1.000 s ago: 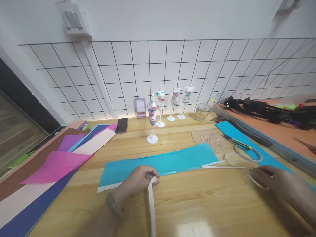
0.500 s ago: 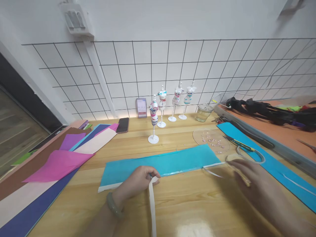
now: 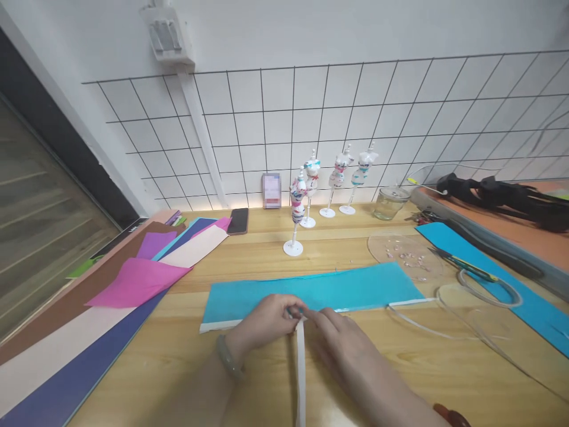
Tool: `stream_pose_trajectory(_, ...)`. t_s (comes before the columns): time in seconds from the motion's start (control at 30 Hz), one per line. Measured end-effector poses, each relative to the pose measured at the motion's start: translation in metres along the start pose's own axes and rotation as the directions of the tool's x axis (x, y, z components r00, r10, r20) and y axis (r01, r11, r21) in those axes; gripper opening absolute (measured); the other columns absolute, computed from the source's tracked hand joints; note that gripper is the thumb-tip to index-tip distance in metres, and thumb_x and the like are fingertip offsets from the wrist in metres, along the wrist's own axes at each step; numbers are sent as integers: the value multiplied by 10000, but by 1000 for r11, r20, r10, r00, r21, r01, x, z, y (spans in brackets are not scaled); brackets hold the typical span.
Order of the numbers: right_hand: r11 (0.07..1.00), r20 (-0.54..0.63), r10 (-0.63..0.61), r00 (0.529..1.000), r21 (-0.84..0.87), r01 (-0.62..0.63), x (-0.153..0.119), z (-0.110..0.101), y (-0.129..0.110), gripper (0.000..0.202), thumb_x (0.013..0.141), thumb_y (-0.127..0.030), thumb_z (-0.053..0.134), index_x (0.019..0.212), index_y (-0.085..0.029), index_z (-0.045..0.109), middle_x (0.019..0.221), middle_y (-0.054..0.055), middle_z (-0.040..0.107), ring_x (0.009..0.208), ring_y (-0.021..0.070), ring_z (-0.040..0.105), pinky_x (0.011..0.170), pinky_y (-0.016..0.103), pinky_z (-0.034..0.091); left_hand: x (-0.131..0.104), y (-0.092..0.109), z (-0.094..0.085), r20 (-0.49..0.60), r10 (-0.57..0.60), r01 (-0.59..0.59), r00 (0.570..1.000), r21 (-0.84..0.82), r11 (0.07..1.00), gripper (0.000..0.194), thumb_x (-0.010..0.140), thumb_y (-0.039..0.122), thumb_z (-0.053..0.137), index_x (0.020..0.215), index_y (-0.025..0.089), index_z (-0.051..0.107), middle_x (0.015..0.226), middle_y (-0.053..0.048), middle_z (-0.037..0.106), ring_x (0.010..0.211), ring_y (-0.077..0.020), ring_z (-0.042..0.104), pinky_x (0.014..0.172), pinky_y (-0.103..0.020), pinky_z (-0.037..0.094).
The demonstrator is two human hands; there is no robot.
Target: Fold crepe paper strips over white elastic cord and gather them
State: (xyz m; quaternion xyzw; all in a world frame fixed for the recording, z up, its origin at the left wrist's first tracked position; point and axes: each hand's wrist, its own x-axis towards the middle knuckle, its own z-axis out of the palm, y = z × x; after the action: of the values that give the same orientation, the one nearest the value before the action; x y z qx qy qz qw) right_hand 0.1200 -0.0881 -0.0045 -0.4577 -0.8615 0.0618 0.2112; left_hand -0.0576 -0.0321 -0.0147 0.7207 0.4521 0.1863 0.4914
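My left hand point(image 3: 274, 320), with a bangle at the wrist, has its fingers pinched on a narrow white tape strip point(image 3: 301, 370), which hangs down past the bottom of the view. My right hand point(image 3: 338, 332) meets it at the strip's top, thumb and forefinger closed together there; the exact grip is partly hidden. Just beyond both hands lies a blue translucent sheet point(image 3: 355, 289), flat on the table. A white band point(image 3: 220, 325) runs along its near left edge. Another thin white strip point(image 3: 413, 302) trails from its right corner.
Several small dress forms point(image 3: 297, 207) stand at the back. Colored sheets point(image 3: 137, 281) overlap on the left beside a phone point(image 3: 238, 221). To the right are a round clear plate point(image 3: 391, 252) with small bits, a glass jar point(image 3: 391, 203), a cutter point(image 3: 471, 267) and a tape roll point(image 3: 511, 296).
My right hand has moved left from beside the tape roll to the white strip at my left hand. The camera view has turned slightly left.
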Motion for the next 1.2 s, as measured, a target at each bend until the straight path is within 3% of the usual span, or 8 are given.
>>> stream_pose_trajectory(0.2, 995, -16, -87, 996, -48, 86, 17, 7, -14, 305, 790, -82, 413, 1030, -179, 575, 776, 59, 509, 637, 153, 477, 564, 267, 423, -2, 1, -2, -20, 23, -24, 1000, -54, 998, 413, 702, 222, 535, 1115, 240, 532, 835, 3, 587, 676, -125, 553, 571, -216, 407)
stream_pose_trajectory(0.37, 994, 172, -54, 984, 107, 36, 11, -12, 4, 190, 829, -120, 400, 841, -170, 584, 800, 53, 507, 715, 153, 499, 622, 256, 417, -1, 0, -1, 15, -9, 10, 1000, -83, 996, 400, 733, 257, 516, 1131, 223, 516, 812, 3, 582, 566, -96, 541, 534, -219, 398)
stream_pose_trajectory(0.6, 927, 399, -40, 916, 357, -115, 1, -49, 27, 233, 810, -114, 401, 848, -245, 590, 836, -3, 619, 766, 138, 575, 686, 240, 442, -2, 0, -3, 45, -25, 27, 999, -61, 998, 396, 733, 273, 516, 1123, 202, 526, 825, -1, 592, 560, -91, 555, 525, -212, 389)
stream_pose_trajectory(0.73, 849, 419, 27, 908, 470, -242, 1, -53, 34, 272, 810, -144, 371, 787, -241, 623, 823, -12, 648, 780, 148, 585, 712, 259, 446, 0, -3, -2, 41, -33, 37, 999, -87, 995, 402, 729, 276, 527, 1124, 200, 526, 833, -1, 588, 551, -83, 549, 528, -212, 395)
stream_pose_trajectory(0.83, 740, 453, 102, 885, 560, -372, 2, -48, 43, 271, 837, -278, 397, 723, -197, 629, 750, 10, 643, 725, 152, 581, 680, 258, 437, 0, -4, -2, 41, -34, 38, 999, -106, 994, 412, 728, 284, 538, 1132, 207, 522, 835, 0, 581, 544, -77, 543, 522, -208, 391)
stream_pose_trajectory(1.0, 477, 553, 292, 781, 624, -619, 4, -36, 59, 289, 744, -435, 541, 711, -153, 596, 561, -4, 614, 518, 114, 555, 528, 217, 395, -2, 0, -3, 45, -48, 53, 998, -120, 991, 413, 735, 321, 547, 1128, 196, 525, 845, -8, 571, 546, -74, 534, 527, -213, 392)
stream_pose_trajectory(1.07, 449, 537, 345, 770, 626, -638, 4, -34, 65, 288, 714, -444, 573, 732, -158, 581, 505, -34, 577, 455, 98, 529, 482, 204, 365, -3, 2, -4, 44, -51, 56, 998, -116, 992, 404, 739, 324, 543, 1122, 195, 527, 839, -8, 574, 552, -79, 538, 535, -218, 396)
stream_pose_trajectory(1.2, 506, 470, 434, 768, 578, -640, 4, -42, 79, 321, 729, -481, 545, 742, -163, 583, 468, -55, 514, 411, 85, 479, 441, 204, 339, -2, 1, -4, 50, -50, 55, 998, -96, 994, 396, 741, 319, 536, 1116, 192, 529, 835, -8, 578, 540, -78, 536, 535, -223, 401)
